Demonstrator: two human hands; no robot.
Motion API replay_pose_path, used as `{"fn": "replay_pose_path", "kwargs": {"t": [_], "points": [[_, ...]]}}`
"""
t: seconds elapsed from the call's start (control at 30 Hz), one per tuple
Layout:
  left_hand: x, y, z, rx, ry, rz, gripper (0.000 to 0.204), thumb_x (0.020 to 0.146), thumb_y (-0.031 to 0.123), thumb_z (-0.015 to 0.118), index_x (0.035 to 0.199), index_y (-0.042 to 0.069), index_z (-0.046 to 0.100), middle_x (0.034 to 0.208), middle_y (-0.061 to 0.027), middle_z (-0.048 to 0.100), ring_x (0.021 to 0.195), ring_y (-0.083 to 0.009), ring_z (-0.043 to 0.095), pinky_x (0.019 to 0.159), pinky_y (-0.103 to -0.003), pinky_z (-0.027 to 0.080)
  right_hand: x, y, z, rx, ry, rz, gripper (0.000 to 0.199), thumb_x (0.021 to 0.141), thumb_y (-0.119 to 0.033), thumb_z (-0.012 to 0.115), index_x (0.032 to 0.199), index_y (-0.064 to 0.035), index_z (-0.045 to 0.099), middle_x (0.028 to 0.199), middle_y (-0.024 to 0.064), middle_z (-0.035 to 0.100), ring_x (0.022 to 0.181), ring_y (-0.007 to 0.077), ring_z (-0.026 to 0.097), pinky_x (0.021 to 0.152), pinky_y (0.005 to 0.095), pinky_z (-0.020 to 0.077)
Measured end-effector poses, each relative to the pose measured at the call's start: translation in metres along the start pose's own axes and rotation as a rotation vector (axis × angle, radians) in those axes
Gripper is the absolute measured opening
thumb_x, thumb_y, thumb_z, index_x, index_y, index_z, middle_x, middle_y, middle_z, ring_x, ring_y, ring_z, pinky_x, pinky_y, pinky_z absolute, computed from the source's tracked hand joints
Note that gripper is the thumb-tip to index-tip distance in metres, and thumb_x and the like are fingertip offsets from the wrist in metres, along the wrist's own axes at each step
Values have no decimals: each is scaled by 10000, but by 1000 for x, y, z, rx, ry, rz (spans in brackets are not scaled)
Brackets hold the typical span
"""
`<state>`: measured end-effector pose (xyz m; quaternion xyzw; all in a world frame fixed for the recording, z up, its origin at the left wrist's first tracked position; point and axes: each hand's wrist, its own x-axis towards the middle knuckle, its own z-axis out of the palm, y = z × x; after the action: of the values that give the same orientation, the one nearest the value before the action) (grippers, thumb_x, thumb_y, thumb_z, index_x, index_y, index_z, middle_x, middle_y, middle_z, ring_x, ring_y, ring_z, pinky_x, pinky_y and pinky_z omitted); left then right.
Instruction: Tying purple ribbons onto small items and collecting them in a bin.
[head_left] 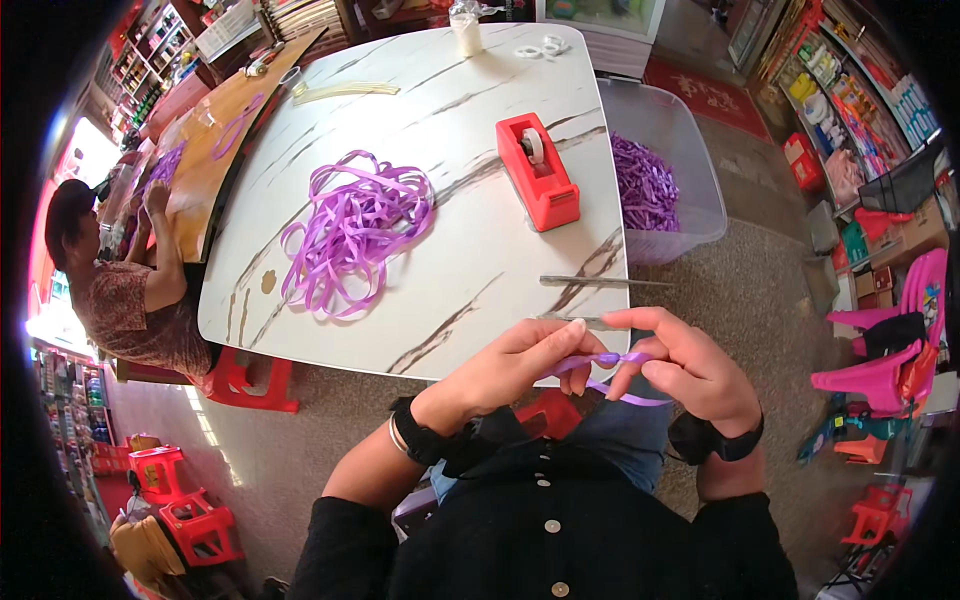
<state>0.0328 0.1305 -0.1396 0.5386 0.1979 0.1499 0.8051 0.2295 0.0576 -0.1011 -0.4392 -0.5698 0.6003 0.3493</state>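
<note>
On veined table [465, 260] amid shelves [868, 112], ribbon [358, 222].

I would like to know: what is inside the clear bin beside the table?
The bin holds a heap of purple pieces. What lies beneath the top layer is hidden, and the table covers the bin's left side.

Shelves [862, 125] crowded with colorful goods [908, 118] line both sides of what looks like a small shop, where red plastic stools [157, 457] stand near a marble-patterned tabletop [470, 240].
</note>
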Motion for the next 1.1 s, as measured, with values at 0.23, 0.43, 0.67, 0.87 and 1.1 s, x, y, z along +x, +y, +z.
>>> {"fn": "replay_pose_path", "kwargs": {"t": [0.23, 0.43, 0.67, 0.87, 1.1], "points": [[3, 0, 1, 110, -29, -63, 431, 933, 315, 321, 938, -39, 566, 709, -48, 542, 661, -108, 488, 664, -226, 390, 0, -16, -2, -276, -64, -45, 461, 768, -33, 392, 1226, 7, 354, 756, 88, 640, 675, 149, 578, 674, 252, 429], [4, -6, -2, -238, 17, -152, 391, 927, 310, 353, 873, -15, 563, 672, -12, 516, 639, -74, 462, 622, -209, 384, -1, -19, -3, -309, -60, -91, 413, 792, -50, 461, 1200, -10, 407, 761, 92, 640, 668, 156, 594, 642, 241, 436], [5, 9, -4, 59, -75, -58, 232, 883, 200, 487, 977, 2, 563, 818, 6, 570, 725, -55, 496, 693, -194, 408, -1, -22, -2, -578, -3, -353, 345, 789, -5, 493, 1133, -12, 477, 743, 93, 637, 664, 189, 616, 608, 252, 450], [8, 26, -3, 65, -158, 14, 190, 865, 190, 523, 901, 9, 569, 771, 27, 548, 715, -39, 477, 667, -183, 392, 1, -33, -6, -557, 28, -299, 347, 798, -17, 494, 1143, -11, 459, 737, 89, 637, 668, 181, 612, 611, 248, 448], [12, 40, -8, 160, -45, 84, 120, 830, 122, 575, 821, 3, 565, 752, 18, 552, 684, -33, 478, 612, -177, 388, 6, -31, -16, -218, 29, -95, 177, 859, -82, 455, 1000, 19, 492, 767, 75, 627, 725, 135, 592, 681, 243, 444]]}}
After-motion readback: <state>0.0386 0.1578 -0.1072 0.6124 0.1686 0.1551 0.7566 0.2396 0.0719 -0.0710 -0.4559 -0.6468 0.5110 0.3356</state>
